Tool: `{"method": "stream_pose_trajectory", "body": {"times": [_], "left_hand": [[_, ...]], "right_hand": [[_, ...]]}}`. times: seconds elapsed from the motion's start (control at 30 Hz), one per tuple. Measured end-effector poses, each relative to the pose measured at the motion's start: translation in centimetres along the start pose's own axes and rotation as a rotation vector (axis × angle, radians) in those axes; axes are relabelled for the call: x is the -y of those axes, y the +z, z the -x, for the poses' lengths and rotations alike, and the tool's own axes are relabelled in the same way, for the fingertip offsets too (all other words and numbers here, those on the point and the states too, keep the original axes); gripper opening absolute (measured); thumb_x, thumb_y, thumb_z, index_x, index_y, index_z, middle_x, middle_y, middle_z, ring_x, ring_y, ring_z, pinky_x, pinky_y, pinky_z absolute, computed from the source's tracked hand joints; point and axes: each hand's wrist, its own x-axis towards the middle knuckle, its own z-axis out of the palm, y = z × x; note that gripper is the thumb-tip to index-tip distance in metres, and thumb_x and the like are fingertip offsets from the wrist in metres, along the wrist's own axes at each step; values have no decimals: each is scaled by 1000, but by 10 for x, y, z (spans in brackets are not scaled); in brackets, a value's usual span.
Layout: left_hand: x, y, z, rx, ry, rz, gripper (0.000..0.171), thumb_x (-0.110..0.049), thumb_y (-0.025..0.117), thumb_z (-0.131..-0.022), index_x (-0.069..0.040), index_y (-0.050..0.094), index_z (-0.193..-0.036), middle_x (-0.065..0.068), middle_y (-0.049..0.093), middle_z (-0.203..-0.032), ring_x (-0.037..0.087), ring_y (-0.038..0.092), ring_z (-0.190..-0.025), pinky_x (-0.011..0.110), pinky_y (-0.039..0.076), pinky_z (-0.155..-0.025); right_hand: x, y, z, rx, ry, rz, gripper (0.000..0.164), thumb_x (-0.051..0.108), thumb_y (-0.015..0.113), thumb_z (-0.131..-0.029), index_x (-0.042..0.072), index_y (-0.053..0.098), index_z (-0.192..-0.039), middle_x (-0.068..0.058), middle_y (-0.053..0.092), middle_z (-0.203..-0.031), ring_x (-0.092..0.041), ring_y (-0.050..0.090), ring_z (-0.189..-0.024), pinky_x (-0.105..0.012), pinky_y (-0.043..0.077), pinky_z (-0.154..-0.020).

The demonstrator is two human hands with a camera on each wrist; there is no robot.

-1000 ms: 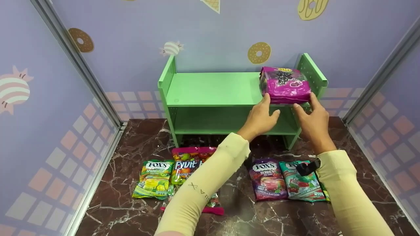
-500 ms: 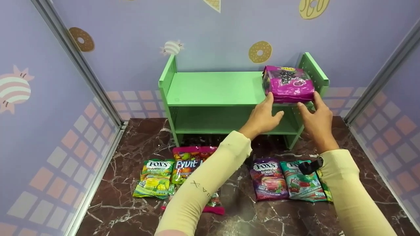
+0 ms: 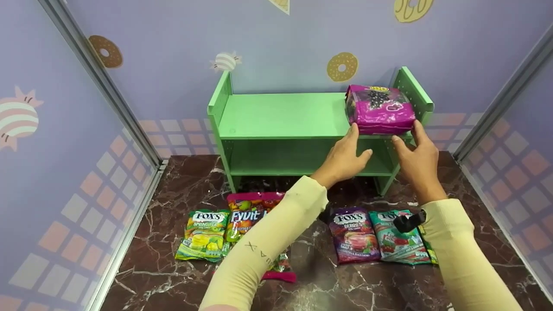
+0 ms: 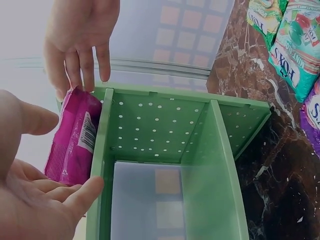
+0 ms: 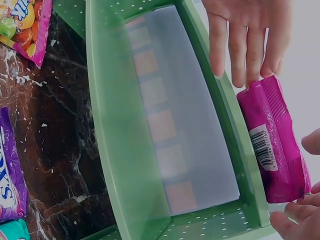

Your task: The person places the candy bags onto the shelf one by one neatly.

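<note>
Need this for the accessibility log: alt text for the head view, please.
Two hands in cream sleeves touch the front of a magenta candy bag lying at the right end of a green shelf's top board; the left hand and right hand have straight fingers. Five more candy bags lie on the dark marble floor below.

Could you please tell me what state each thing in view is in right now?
magenta candy bag: lying flat at the right end of the top shelf.
green shelf unit: upright, lower shelf bare.
left hand: open, fingertips at the bag's front edge.
right hand: open, fingertips at the bag's front edge.
candy packets: lying flat on the marble floor.
</note>
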Motion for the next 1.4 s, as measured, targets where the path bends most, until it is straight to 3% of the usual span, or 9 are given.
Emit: {"method": "stream_pose_trajectory", "body": {"times": [0.33,0.5,0.67,0.83,1.1,1.4], "left_hand": [[8,1,12,11,16,14,78,-36,50,-100,-15,0,-157,-2,5,-164,12,14,-150,30,21,-121],[11,1,19,6,28,28,77,-37,49,-100,-15,3,-157,-3,9,-164,13,17,-149,32,24,-120],[14,3,25,23,32,32,76,-38,49,-100,-15,4,-157,-1,12,-163,14,19,-149,32,24,-120],[18,7,31,41,15,37,75,-39,49,-100,-16,5,-157,-1,12,-163,15,18,-149,32,23,-121],[30,17,40,57,-15,65,73,-39,49,-100,-18,7,-157,0,14,-163,15,20,-149,33,24,-120],[41,27,49,60,-60,81,72,-40,49,-100,-20,9,-157,-1,17,-162,15,22,-149,35,26,-120]], "right_hand": [[-1,-1,9,-20,10,-18,72,40,56,-96,19,21,-156,-11,31,-157,-28,38,-141,-45,38,-111],[-5,-5,14,-32,16,-10,72,40,55,-96,19,21,-156,-11,33,-156,-32,45,-136,-47,40,-109],[-11,-6,19,-93,18,-23,65,38,56,-96,24,29,-153,-8,42,-152,-31,55,-126,-46,44,-106],[-23,-2,26,-155,20,-34,58,33,57,-96,22,37,-150,-9,49,-147,-28,54,-126,-44,43,-106],[-42,4,36,-47,34,8,62,37,55,-97,18,33,-152,-10,43,-151,-29,44,-137,-49,39,-109],[-58,13,47,51,48,41,65,39,55,-97,13,32,-152,-17,40,-152,-35,45,-135,-52,42,-105]]}}
